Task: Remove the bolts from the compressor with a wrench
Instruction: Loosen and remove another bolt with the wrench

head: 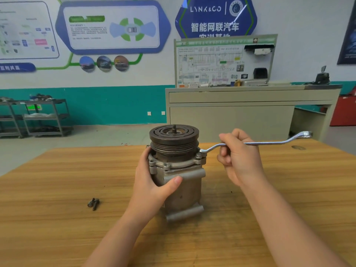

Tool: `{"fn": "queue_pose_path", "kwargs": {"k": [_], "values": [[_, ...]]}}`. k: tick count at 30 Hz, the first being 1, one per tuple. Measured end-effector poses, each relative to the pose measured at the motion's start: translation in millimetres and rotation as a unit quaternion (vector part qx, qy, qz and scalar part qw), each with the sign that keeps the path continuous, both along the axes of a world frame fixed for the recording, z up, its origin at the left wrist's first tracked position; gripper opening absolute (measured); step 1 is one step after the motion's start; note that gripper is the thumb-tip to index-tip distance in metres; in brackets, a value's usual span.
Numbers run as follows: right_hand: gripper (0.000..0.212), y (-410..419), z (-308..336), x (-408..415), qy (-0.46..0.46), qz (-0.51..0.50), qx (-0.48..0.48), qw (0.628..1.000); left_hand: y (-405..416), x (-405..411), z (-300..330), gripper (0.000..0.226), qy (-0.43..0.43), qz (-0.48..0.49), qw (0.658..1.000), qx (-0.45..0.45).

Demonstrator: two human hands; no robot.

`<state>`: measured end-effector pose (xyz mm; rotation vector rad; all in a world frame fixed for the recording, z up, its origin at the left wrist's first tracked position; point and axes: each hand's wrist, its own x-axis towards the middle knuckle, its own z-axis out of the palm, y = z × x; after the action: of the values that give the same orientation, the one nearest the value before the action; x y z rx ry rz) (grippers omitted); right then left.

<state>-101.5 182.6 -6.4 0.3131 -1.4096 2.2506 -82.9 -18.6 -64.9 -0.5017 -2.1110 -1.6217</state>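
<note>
Steel offset ring wrench (256, 143) is seated by its near ring end on a flange bolt (202, 152) at the right edge of the compressor (179, 170), which stands upright, pulley end up, near the middle of the wooden worktop (57, 180). The right hand (238, 157) is clamped around the wrench shank close to the bolt end, with the long free end projecting to the right. The left hand (152, 182) wraps the left side of the housing, thumb across the front, fingers curled behind.

Procedure for this step, judged from the layout:
- Confirm that the ring sits fully down over the bolt head and lies level; a tilted ring is likely to slip and round the hexagon.
- Move the right hand further out along the shank for greater leverage if the bolt resists.
- Pull in a smooth arc; avoid jerking.
- Brace the housing firmly with the left hand, since the tall casting can tip or rotate on the worktop.

Two loose bolts (93, 203) lie on the worktop to the left, well apart from the compressor. Further bolts (166, 166) appear seated in the flange, so the task is judged partly complete.
</note>
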Motion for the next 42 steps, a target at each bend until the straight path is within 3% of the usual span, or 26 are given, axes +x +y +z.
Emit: {"fn": "queue_pose_path", "kwargs": {"k": [4,7,9,13,15,16,18,20,22,25,27,31,35,38,42], "values": [[0.043,-7,6,12,0.033,-0.060,0.092,0.993,0,1,1,0.092,-0.003,-0.003,1.000,0.004],[0.034,-14,8,24,0.089,-0.166,0.205,0.960,0,1,1,0.096,-0.008,-0.005,1.000,0.006],[0.042,-25,7,33,0.171,-0.239,0.274,0.916,0,0,1,0.095,-0.004,-0.005,1.000,0.006],[0.035,-45,3,50,0.328,-0.338,0.431,0.769,0,0,0,0.100,-0.003,-0.008,1.000,0.007],[0.033,-48,0,50,0.339,-0.345,0.449,0.752,-1,0,-1,0.104,-0.005,-0.011,1.000,0.005],[0.035,-46,-1,48,0.333,-0.340,0.434,0.766,-1,0,-1,0.106,-0.006,-0.010,1.000,0.004],[0.039,-36,-1,41,0.291,-0.266,0.361,0.845,-1,0,-1,0.107,-0.010,-0.007,1.000,0.007],[0.037,-20,1,29,0.217,-0.129,0.266,0.930,0,1,0,0.103,-0.013,-0.008,1.000,0.010],[0.040,-3,4,15,0.129,0.022,0.146,0.981,1,1,1,0.101,-0.017,-0.008,1.000,0.007],[0.039,11,1,-1,0.005,0.209,0.025,0.978,1,1,1,0.096,-0.010,-0.002,1.000,0.005],[0.030,11,-4,-5,-0.041,0.264,-0.018,0.964,1,1,1,0.094,-0.006,-0.001,1.000,0.003],[0.024,2,-7,-5,-0.043,0.195,-0.083,0.976,1,1,1,0.090,-0.001,0.000,1.000,0.002],[0.042,-9,-7,2,0.017,0.071,-0.093,0.993,-1,0,0,0.092,-0.001,0.003,1.000,-0.003],[0.053,-11,-3,8,0.048,-0.061,-0.014,0.997,-1,-2,-1,0.090,-0.001,0.000,1.000,-0.004],[0.044,-12,-2,18,0.098,-0.208,0.125,0.965,-2,-3,-3,0.088,0.001,-0.001,1.000,-0.005]]}}
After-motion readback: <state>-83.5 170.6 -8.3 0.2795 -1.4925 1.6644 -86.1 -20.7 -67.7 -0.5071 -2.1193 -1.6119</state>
